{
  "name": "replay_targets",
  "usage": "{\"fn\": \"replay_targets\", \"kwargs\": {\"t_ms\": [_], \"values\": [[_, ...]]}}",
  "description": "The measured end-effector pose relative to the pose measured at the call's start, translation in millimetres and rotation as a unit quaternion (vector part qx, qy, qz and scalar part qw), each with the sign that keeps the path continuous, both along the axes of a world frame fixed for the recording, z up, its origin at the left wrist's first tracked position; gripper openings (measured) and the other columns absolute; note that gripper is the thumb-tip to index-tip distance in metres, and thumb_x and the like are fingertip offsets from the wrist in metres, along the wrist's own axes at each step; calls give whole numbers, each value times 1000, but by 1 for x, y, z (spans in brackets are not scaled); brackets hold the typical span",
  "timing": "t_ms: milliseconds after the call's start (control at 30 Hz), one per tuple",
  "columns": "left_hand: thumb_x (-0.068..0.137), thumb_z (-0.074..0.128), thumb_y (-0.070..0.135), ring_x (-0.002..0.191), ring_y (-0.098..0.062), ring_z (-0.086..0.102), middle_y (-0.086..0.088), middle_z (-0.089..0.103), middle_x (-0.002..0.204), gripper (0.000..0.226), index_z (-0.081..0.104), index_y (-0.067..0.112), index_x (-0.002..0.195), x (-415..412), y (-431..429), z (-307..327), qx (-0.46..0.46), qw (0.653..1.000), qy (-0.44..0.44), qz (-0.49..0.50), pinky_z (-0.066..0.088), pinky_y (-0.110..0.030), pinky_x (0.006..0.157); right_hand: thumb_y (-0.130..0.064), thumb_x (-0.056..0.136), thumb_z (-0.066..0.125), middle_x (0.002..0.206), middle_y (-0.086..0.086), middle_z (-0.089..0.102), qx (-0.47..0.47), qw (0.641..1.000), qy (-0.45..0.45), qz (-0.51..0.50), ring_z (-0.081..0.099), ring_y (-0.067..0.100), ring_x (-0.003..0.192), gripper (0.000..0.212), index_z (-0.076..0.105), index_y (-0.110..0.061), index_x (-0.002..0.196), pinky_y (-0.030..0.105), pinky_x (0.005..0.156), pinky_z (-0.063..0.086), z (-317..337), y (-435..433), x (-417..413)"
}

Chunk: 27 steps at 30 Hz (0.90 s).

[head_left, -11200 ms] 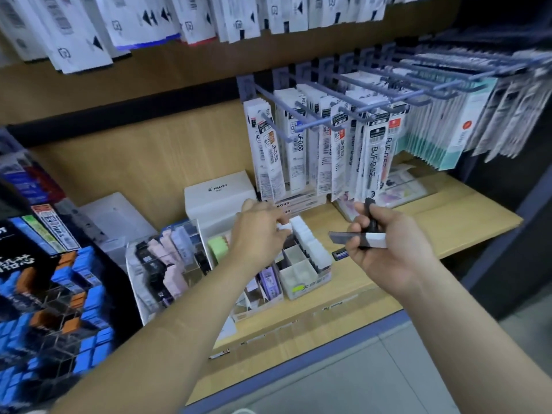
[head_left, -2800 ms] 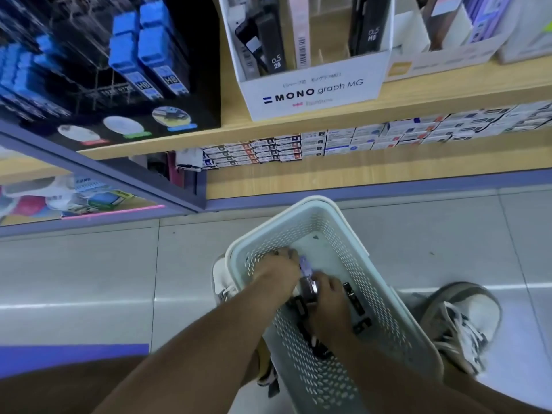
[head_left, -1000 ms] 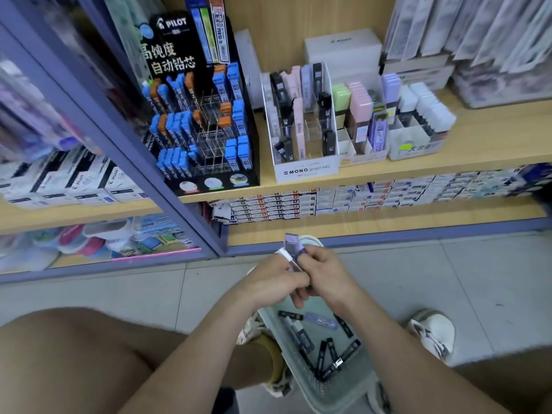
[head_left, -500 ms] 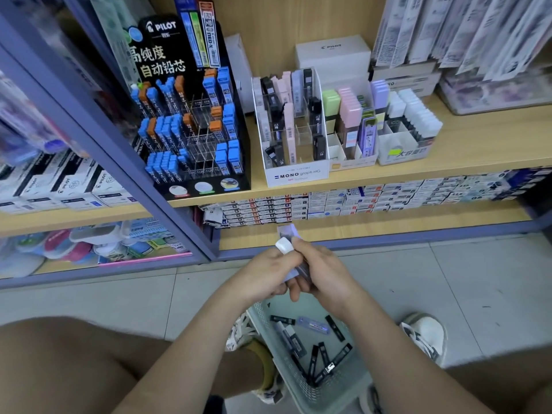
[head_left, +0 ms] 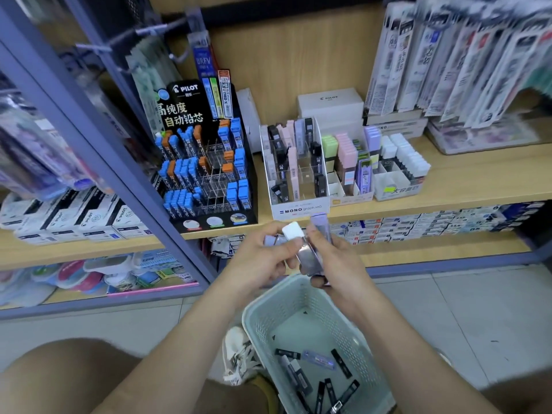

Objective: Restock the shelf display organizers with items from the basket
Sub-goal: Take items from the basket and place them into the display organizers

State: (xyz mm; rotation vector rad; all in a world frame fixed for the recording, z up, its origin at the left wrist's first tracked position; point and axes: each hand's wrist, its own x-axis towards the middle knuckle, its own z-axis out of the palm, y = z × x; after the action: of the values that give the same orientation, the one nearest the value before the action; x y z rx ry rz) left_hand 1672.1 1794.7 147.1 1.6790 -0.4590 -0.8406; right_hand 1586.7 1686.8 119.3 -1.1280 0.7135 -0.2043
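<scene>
Risen from the basket (head_left: 254, 312) at lower centre, the left hand (head_left: 263, 259) pinches a white-capped case (head_left: 293, 231), the right hand (head_left: 339, 264) grips purple cases (head_left: 321, 231); shelving likely follows.

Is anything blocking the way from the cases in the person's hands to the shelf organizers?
Nothing visible does. The lilac plastic lead case in the right hand and the white-capped case in the left hand are in open air, just below the white cardboard organizer on the shelf.
</scene>
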Motion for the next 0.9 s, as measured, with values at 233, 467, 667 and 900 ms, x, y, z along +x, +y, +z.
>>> {"fn": "replay_targets", "kwargs": {"t_ms": [233,467,667,900], "values": [[98,50,32,48,-13,31,-1,46,59,21,55,15,88,26,-34,57,-111,984,60,123,23,-22,44,-8,94,58,76,7,64,63,993,-51,86,55,16,52,6,60,-13,94,19,40,30,59,-27,7],[95,53,33,70,-24,55,-8,61,74,25,62,11,97,16,-87,68,-197,936,141,256,50,-32,58,-19,89,67,65,-1,48,-34,994,-98,15,35,9,49,11,58,-18,84,21,41,25,68,-19,36],[95,53,32,75,-24,65,-8,70,88,20,64,17,89,14,-105,55,-201,937,135,252,50,-31,63,-11,85,66,60,-5,55,-104,992,-60,43,43,9,55,11,63,-20,78,18,40,29,70,-44,36],[94,49,40,46,-20,42,-11,61,75,23,55,25,78,5,-107,50,-128,967,106,194,32,-22,43,-3,84,53,51,-3,43,-135,983,-26,124,38,12,44,16,62,-14,90,19,39,25,73,-63,40]]}}
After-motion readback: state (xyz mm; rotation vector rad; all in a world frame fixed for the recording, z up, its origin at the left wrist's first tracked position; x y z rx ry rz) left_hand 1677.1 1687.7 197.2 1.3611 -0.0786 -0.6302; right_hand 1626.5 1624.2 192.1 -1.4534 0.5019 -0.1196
